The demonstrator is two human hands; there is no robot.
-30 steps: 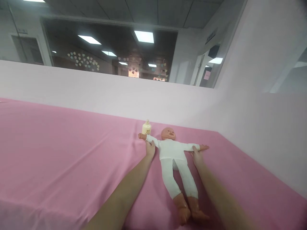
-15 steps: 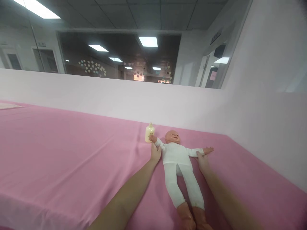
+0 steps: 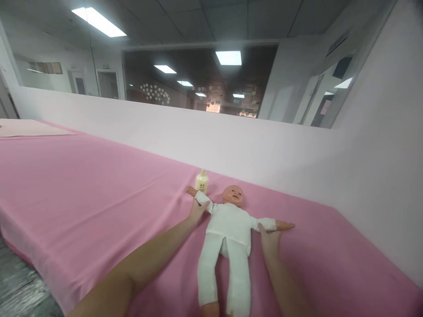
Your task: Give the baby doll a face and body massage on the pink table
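A baby doll (image 3: 228,229) in a white one-piece suit lies on its back on the pink sheet (image 3: 99,185), arms spread out to both sides. My left hand (image 3: 197,210) grips the doll's arm on the left, close to its wrist. My right hand (image 3: 268,237) holds the doll's other arm near the cuff. A small cream bottle (image 3: 201,181) with a printed face stands upright just behind the doll's left-side hand.
A low pale pink wall (image 3: 231,145) runs behind the doll and turns along the right side (image 3: 390,176). The sheet's front edge (image 3: 29,259) drops off at lower left. A lighter pink cloth (image 3: 29,128) lies far left.
The view swung left and tilted, so the doll now lies slanted in frame with its feet cut off. Both hands stayed on the doll's arms; the left-side arm rose, then lowered.
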